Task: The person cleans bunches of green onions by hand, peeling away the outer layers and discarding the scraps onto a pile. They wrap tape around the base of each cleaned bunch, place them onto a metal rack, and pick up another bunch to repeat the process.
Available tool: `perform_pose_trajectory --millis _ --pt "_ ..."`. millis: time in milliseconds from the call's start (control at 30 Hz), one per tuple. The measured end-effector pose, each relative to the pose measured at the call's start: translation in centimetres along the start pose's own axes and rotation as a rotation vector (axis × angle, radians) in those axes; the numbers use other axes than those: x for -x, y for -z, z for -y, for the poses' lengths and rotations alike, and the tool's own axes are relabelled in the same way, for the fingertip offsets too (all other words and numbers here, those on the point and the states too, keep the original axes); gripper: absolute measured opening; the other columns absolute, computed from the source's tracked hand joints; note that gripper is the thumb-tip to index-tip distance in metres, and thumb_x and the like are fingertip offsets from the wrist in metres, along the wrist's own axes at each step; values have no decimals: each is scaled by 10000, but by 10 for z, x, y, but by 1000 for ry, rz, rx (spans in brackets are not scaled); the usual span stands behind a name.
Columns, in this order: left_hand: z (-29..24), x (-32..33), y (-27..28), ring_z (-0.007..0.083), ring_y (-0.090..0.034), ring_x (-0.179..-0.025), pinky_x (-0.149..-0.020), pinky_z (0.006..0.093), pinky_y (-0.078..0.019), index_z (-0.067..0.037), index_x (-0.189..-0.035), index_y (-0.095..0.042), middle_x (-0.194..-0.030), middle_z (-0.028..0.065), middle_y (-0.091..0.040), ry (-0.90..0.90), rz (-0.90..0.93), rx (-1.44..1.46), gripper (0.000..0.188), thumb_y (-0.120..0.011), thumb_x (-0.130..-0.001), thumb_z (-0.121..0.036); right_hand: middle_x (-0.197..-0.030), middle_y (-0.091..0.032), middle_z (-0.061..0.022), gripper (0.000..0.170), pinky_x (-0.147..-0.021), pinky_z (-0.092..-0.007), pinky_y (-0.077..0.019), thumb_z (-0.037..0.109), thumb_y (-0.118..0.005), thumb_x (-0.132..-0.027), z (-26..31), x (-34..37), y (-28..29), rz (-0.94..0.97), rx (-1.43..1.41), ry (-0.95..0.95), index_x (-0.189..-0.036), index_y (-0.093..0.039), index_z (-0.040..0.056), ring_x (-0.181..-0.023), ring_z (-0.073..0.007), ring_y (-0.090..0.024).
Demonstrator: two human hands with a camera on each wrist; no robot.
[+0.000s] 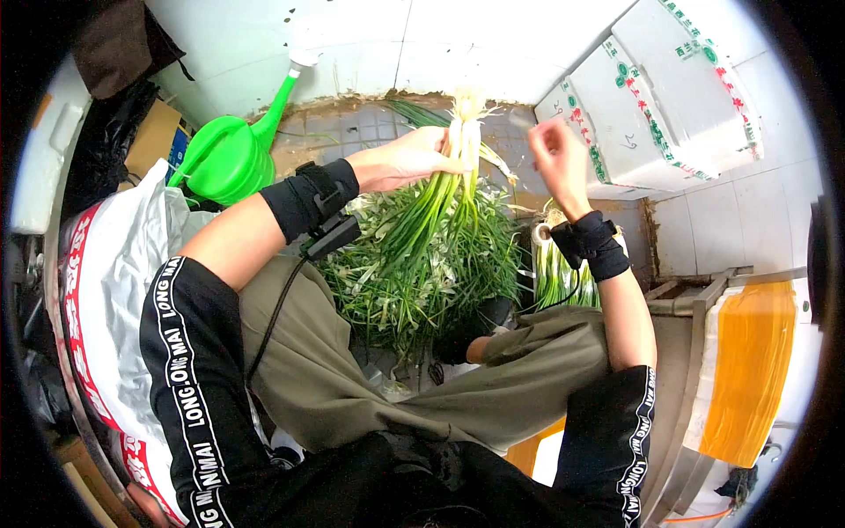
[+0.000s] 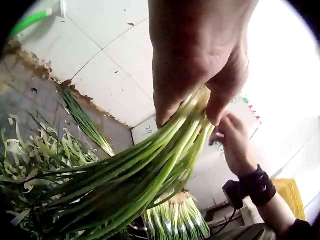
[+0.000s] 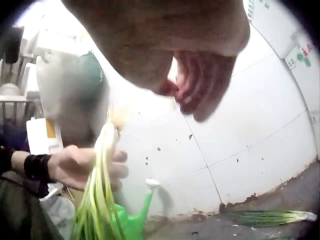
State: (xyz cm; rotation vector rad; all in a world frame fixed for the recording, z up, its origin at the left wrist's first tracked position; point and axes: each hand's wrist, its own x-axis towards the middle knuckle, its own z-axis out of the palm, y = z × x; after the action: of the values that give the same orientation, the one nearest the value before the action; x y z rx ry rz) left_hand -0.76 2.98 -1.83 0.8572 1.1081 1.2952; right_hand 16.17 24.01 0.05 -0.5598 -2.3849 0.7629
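Note:
My left hand [image 1: 403, 160] grips a bunch of green onions [image 1: 466, 145] below the white ends, roots up, green leaves hanging down. In the left wrist view, the thumb and fingers of this hand [image 2: 200, 60] close around the pale stems [image 2: 192, 112]. To the right of the bunch, apart from it, my right hand [image 1: 561, 163] is raised and slightly blurred. The right wrist view shows its fingers [image 3: 205, 85] curled towards the thumb, with nothing visible between them. Beneath the bunch lies a large heap of green leaves and trimmings [image 1: 422, 273].
Bundled green onions [image 1: 553, 273] stand right of the heap, and loose ones [image 1: 414, 113] lie by the wall. A green watering can [image 1: 233, 163] and white sack [image 1: 145, 238] are left; stacked white boxes [image 1: 634, 106] and a yellow-taped box [image 1: 753, 370] are right.

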Motion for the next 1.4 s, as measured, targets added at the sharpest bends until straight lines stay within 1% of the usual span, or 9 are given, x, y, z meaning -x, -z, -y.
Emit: perform_pose_trajectory --millis 67,167,333,400,567,800,1100,1267,1400 --pt "-2 0 4 142 -598 -1075 -949 288 -499 -31 -1226 -536 -1141 32 -611 24 -12 0 334 -658 -916 -60 -843 -706 -134 228 -654 -342 -545 173 -734 -843 -20 12 -11 271 134 13 -930 -603 8 -720 -241 -700" --pt "-6 3 4 156 -589 -1096 -956 292 -502 -25 -1215 -533 -1165 57 -601 4 29 5 324 -626 -905 -7 -849 -702 -135 239 -637 -343 -541 182 -743 -844 -17 27 -16 458 197 113 -938 -608 9 -734 -232 -700" --pt "8 -7 15 179 -589 -1110 -980 312 -492 -14 -1221 -521 -1173 79 -593 -70 109 131 413 -584 -825 86 -782 -652 -65 168 -596 -281 -506 164 -732 -877 55 34 -15 302 -201 122 -912 -627 38 -629 -156 -610" --pt "8 -8 13 182 -591 -1107 -976 313 -492 -12 -1215 -529 -1167 80 -597 -75 107 150 417 -580 -814 90 -752 -616 -48 186 -570 -288 -489 158 -760 -849 68 39 -18 350 -130 330 -891 -613 53 -606 -145 -583" --pt "5 -5 10 188 -600 -1091 -971 319 -489 -9 -1200 -544 -1151 81 -611 -50 12 124 386 -590 -824 68 -762 -554 -52 369 -635 -348 -486 263 -819 -771 66 45 -27 313 76 383 -877 -516 81 -680 -225 -583" --pt "0 -2 6 187 -611 -1113 -968 317 -501 10 -1233 -536 -1198 95 -615 -37 -148 153 333 -598 -906 -4 -797 -579 -69 298 -653 -368 -497 200 -763 -814 60 47 -33 333 136 303 -923 -515 76 -736 -267 -622" --pt "3 -6 9 192 -630 -1095 -980 328 -503 36 -1230 -552 -1173 113 -650 -67 -239 103 317 -613 -929 -42 -808 -636 -125 178 -647 -410 -518 176 -678 -857 46 48 -39 270 327 438 -897 -557 51 -736 -322 -660" --pt "4 -7 2 181 -631 -1089 -966 317 -502 20 -1222 -565 -1169 102 -655 -75 -218 74 312 -631 -927 -55 -711 -645 -134 145 -622 -351 -522 119 -677 -811 52 52 -50 308 27 28 -822 -574 18 -631 -245 -655" --pt "12 -9 4 165 -637 -1055 -935 305 -499 -4 -1181 -593 -1136 88 -668 -110 -272 -34 270 -646 -923 -63 -654 -620 -103 145 -584 -311 -504 108 -672 -803 42 55 -63 304 -72 -10 -795 -571 5 -576 -169 -619"
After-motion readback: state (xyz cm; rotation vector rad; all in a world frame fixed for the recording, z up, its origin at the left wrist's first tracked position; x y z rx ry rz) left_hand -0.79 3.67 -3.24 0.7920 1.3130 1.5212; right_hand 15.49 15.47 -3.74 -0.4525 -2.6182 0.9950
